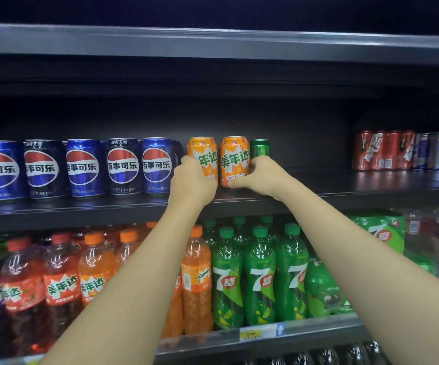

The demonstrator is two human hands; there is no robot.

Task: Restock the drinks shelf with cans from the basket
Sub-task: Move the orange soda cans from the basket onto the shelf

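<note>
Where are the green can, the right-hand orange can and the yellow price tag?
green can (259, 148): head view, its upper side wall.
right-hand orange can (234, 160): head view, middle of its label.
yellow price tag (251, 334): head view, its face.

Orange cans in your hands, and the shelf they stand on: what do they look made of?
Orange cans: likely thin metal, glossy printed skin with a bare silvery rim on top. Shelf: looks like dark painted metal, semi-matte, faintly mirroring the red cans. The left hand and right hand each hold one can.
</note>
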